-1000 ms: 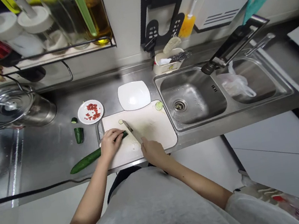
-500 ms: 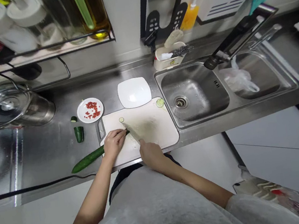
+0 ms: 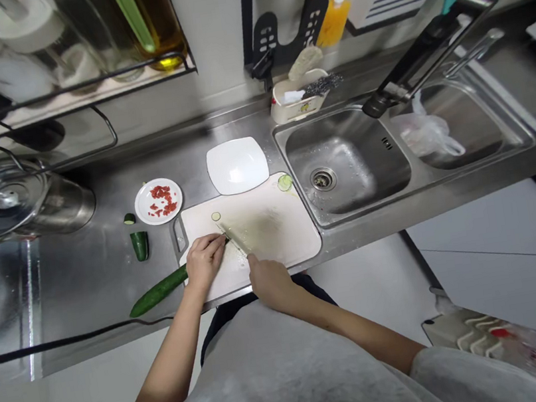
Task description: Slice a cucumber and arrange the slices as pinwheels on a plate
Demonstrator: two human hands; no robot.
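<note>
Here, the long green cucumber [image 3: 159, 292] slants from the steel desk [image 3: 81, 269] onto the white rectangular cutting board [image 3: 287, 231], passing under the left hand [image 3: 203, 259], its end just past the fingertips. Those fingers sit close together, curled over it. The right hand [image 3: 271, 282] has its fingers wrapped round the metal-bladed knife [image 3: 235, 239], whose blade is beside that end.

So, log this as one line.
left hand: on long green cucumber | right hand: holding metal knife | below knife: white rectangular cutting board
</note>
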